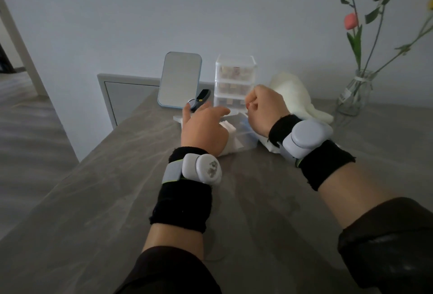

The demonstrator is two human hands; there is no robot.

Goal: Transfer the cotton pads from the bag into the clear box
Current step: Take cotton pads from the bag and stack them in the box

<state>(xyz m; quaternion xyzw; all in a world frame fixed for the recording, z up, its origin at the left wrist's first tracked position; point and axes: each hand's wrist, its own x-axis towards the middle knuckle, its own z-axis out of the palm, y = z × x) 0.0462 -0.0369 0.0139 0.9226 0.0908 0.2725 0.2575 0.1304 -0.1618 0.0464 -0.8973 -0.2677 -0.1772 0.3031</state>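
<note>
**A:** Where are the cotton pads (230, 129) right now?

**B:** A white stack, already inside the clear box (248, 140). Box sits mid-worktop (246, 200), just in front of the stacked drawer unit (235, 75).

**A:** Left grip (203, 127)?

**B:** Laid over the stack, fingers straight and spread, holding nothing. My reading: it is pressing the pads flat so they sit level under the rim.

**A:** And the right grip (264, 108)?

**B:** Raised above the box's far right corner, fingers curled inward. Whether it pinches a pad or anything else, I cannot tell; the light is dim and the knuckles hide the fingertips.

**A:** The bag (268, 146)?

**B:** A crumpled white thing just beside the box's right wall, partly under the right wrist. I take that for the bag. Kept close, probably, so each carry is short.

**A:** Anything set aside?

**B:** A flat pale piece (179, 118) lies beyond the left fingers, perhaps the lid, parked clear of the opening. Not certain.

**A:** Progress?

**B:** Well along, I judge; how much the bag holds isn't visible.
</note>
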